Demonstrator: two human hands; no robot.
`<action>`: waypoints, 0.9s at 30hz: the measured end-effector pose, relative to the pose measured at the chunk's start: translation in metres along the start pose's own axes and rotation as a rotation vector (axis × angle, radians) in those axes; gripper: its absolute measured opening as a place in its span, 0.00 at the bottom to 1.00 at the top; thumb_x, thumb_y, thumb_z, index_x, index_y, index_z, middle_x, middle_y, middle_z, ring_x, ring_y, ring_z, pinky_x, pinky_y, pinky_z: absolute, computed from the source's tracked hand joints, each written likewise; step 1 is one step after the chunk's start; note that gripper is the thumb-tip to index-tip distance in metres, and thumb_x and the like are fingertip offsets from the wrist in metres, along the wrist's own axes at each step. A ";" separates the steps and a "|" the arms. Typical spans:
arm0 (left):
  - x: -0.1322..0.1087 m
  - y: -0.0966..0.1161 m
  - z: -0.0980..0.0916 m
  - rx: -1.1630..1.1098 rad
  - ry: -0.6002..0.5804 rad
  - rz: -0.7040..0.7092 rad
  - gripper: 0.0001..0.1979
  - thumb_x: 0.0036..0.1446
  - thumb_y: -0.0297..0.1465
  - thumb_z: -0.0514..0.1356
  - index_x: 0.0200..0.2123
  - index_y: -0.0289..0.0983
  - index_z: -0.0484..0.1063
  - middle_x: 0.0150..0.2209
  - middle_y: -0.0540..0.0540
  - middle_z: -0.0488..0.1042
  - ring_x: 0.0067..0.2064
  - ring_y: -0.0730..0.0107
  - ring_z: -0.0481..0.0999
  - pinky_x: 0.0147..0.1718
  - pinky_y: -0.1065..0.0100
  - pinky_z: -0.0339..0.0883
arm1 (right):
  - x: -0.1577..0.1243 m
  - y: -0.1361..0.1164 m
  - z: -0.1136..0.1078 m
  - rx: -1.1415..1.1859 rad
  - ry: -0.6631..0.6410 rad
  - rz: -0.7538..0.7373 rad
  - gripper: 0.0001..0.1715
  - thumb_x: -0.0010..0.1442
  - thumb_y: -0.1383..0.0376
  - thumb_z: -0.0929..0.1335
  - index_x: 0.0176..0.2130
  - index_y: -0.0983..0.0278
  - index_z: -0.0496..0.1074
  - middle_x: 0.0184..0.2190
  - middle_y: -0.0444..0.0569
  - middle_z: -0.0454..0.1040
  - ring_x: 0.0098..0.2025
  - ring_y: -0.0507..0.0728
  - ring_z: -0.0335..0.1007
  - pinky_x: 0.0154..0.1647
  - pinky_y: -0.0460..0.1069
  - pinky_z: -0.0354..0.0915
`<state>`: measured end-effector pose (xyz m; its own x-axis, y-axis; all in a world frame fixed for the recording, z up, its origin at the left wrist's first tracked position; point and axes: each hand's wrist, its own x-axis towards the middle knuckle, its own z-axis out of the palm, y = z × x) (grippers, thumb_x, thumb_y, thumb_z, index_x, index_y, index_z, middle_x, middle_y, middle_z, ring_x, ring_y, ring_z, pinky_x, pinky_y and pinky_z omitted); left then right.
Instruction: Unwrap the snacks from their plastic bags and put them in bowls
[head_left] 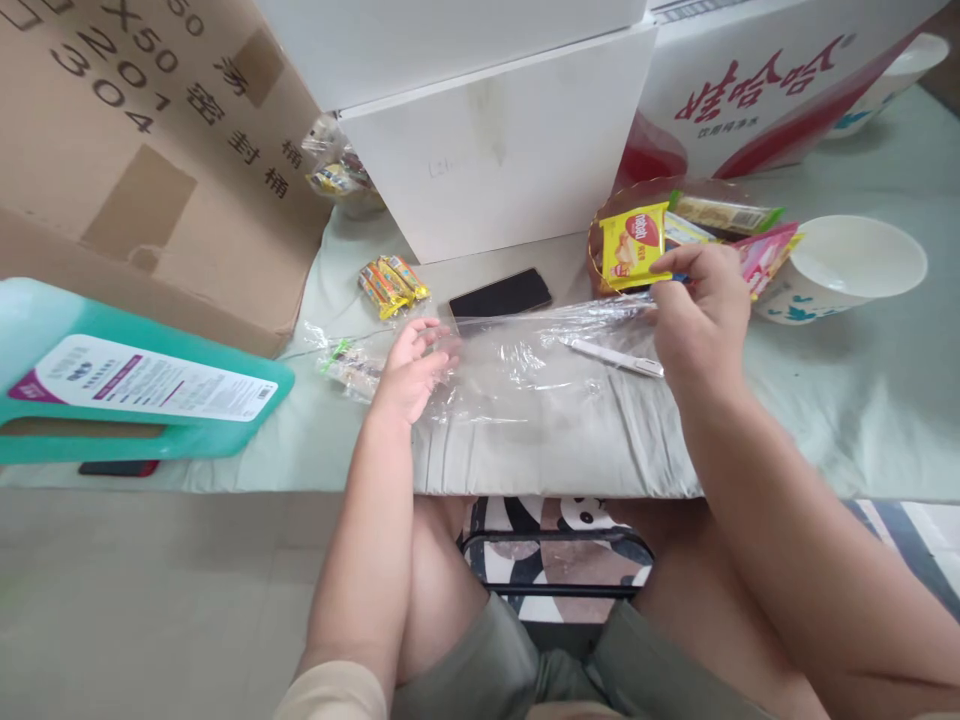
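Note:
A clear plastic bag (525,360) lies flat on the pale green tablecloth (862,400). My left hand (412,370) rests on the bag's left end, fingers spread flat. My right hand (701,310) is closed in a pinch at the bag's upper right edge, beside a yellow snack packet (630,245); what it pinches is too small to name. A white pen-like stick (619,358) lies on the bag just left of that hand. The yellow packet stands in a basket wrapped in clear film (600,225) with other snack packets (765,250).
A black phone (501,295) lies behind the bag. Small orange snack packs (391,282) sit to its left. White boxes (510,150), a brown carton (150,150), a red-and-white carton (757,90), a teal jug (112,370) and a white bowl (847,265) surround the area.

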<state>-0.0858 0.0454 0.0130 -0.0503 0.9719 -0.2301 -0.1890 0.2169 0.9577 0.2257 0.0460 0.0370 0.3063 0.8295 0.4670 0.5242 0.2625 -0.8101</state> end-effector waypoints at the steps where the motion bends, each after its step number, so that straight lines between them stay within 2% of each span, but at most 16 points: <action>1: 0.001 -0.002 0.001 0.011 0.010 -0.008 0.25 0.38 0.21 0.67 0.42 0.43 0.69 0.48 0.46 0.75 0.46 0.66 0.81 0.41 0.67 0.77 | -0.001 -0.006 -0.001 -0.084 0.040 -0.060 0.11 0.53 0.70 0.64 0.36 0.59 0.72 0.42 0.50 0.70 0.50 0.62 0.69 0.53 0.61 0.68; 3: 0.006 -0.005 0.003 0.027 0.060 0.002 0.26 0.38 0.20 0.66 0.44 0.43 0.70 0.49 0.46 0.73 0.46 0.66 0.80 0.40 0.69 0.76 | -0.006 -0.017 -0.002 -0.168 0.061 -0.139 0.10 0.53 0.71 0.65 0.35 0.58 0.72 0.42 0.52 0.72 0.51 0.64 0.70 0.53 0.62 0.67; 5: 0.011 -0.008 0.003 0.035 0.161 0.078 0.26 0.40 0.20 0.67 0.45 0.44 0.70 0.50 0.46 0.72 0.47 0.66 0.80 0.39 0.70 0.74 | -0.013 -0.027 0.001 -0.157 -0.085 -0.198 0.10 0.55 0.71 0.65 0.35 0.58 0.72 0.39 0.51 0.73 0.46 0.62 0.72 0.48 0.59 0.68; 8: 0.014 -0.010 0.001 0.052 0.391 0.358 0.18 0.46 0.23 0.65 0.41 0.42 0.69 0.46 0.47 0.72 0.49 0.67 0.78 0.45 0.69 0.72 | -0.032 -0.033 0.009 -0.106 -0.351 -0.279 0.08 0.58 0.70 0.64 0.35 0.58 0.71 0.33 0.49 0.74 0.37 0.59 0.72 0.41 0.55 0.68; 10: 0.009 -0.008 -0.002 0.118 0.476 0.562 0.10 0.50 0.27 0.64 0.37 0.41 0.69 0.41 0.49 0.72 0.49 0.67 0.77 0.51 0.66 0.70 | -0.049 -0.029 0.015 -0.127 -0.438 -0.336 0.07 0.60 0.69 0.64 0.36 0.58 0.71 0.33 0.49 0.75 0.36 0.60 0.73 0.39 0.55 0.67; 11: 0.005 -0.007 -0.003 0.188 0.443 0.626 0.08 0.51 0.28 0.64 0.35 0.41 0.70 0.39 0.49 0.73 0.48 0.66 0.77 0.53 0.64 0.70 | -0.058 -0.026 0.016 -0.149 -0.458 -0.357 0.07 0.61 0.68 0.64 0.37 0.59 0.71 0.33 0.50 0.76 0.37 0.61 0.73 0.38 0.56 0.66; 12: -0.001 -0.006 -0.004 0.286 0.347 0.654 0.07 0.51 0.30 0.65 0.35 0.41 0.71 0.38 0.48 0.73 0.48 0.64 0.77 0.54 0.62 0.69 | -0.065 -0.021 0.017 -0.174 -0.473 -0.371 0.06 0.61 0.67 0.64 0.37 0.59 0.71 0.34 0.51 0.76 0.37 0.61 0.74 0.38 0.56 0.66; 15: -0.017 -0.007 -0.003 0.681 -0.132 0.574 0.14 0.45 0.30 0.69 0.39 0.41 0.77 0.45 0.45 0.77 0.54 0.55 0.76 0.60 0.54 0.66 | -0.080 -0.007 0.015 -0.232 -0.539 -0.389 0.07 0.62 0.64 0.66 0.42 0.59 0.72 0.41 0.53 0.80 0.46 0.65 0.76 0.46 0.60 0.67; 16: -0.021 -0.009 -0.002 0.807 -0.266 0.532 0.18 0.43 0.29 0.70 0.41 0.42 0.78 0.49 0.44 0.77 0.57 0.52 0.74 0.62 0.52 0.65 | -0.082 -0.002 0.013 -0.255 -0.567 -0.398 0.09 0.62 0.63 0.67 0.44 0.59 0.72 0.47 0.54 0.80 0.52 0.68 0.75 0.52 0.62 0.66; 17: -0.023 -0.012 -0.001 0.912 -0.346 0.501 0.20 0.43 0.28 0.69 0.43 0.42 0.78 0.52 0.43 0.76 0.59 0.50 0.73 0.63 0.51 0.63 | -0.083 0.001 0.012 -0.287 -0.594 -0.404 0.13 0.62 0.62 0.68 0.47 0.58 0.72 0.53 0.55 0.78 0.59 0.71 0.71 0.57 0.65 0.62; 19: -0.022 -0.017 -0.002 1.060 -0.354 0.473 0.19 0.47 0.27 0.67 0.45 0.42 0.78 0.55 0.43 0.75 0.60 0.50 0.73 0.64 0.49 0.63 | -0.083 0.007 0.010 -0.364 -0.627 -0.390 0.22 0.59 0.59 0.71 0.54 0.56 0.71 0.64 0.55 0.70 0.69 0.76 0.57 0.65 0.71 0.53; 21: -0.019 -0.020 -0.004 1.148 -0.264 0.455 0.18 0.52 0.27 0.64 0.47 0.42 0.78 0.57 0.43 0.74 0.59 0.52 0.74 0.63 0.50 0.65 | -0.082 0.012 0.009 -0.424 -0.658 -0.341 0.30 0.57 0.58 0.72 0.58 0.56 0.70 0.69 0.54 0.63 0.73 0.79 0.48 0.67 0.75 0.48; 24: -0.016 -0.019 -0.006 1.171 -0.129 0.488 0.20 0.55 0.25 0.61 0.51 0.43 0.75 0.60 0.43 0.70 0.61 0.56 0.72 0.63 0.54 0.66 | -0.078 0.018 0.012 -0.427 -0.704 -0.289 0.30 0.58 0.60 0.70 0.60 0.55 0.69 0.71 0.52 0.59 0.74 0.77 0.46 0.68 0.76 0.47; 27: -0.019 -0.016 -0.006 1.110 -0.113 0.596 0.19 0.56 0.26 0.62 0.51 0.42 0.73 0.59 0.43 0.71 0.63 0.59 0.71 0.65 0.55 0.64 | -0.074 0.025 0.014 -0.413 -0.674 -0.267 0.28 0.57 0.66 0.68 0.57 0.54 0.72 0.70 0.50 0.62 0.73 0.75 0.49 0.68 0.75 0.48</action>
<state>-0.0879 0.0232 0.0009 0.2504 0.9355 0.2491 0.7590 -0.3495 0.5493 0.2051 -0.0016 -0.0230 -0.3419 0.9168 0.2063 0.8010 0.3991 -0.4463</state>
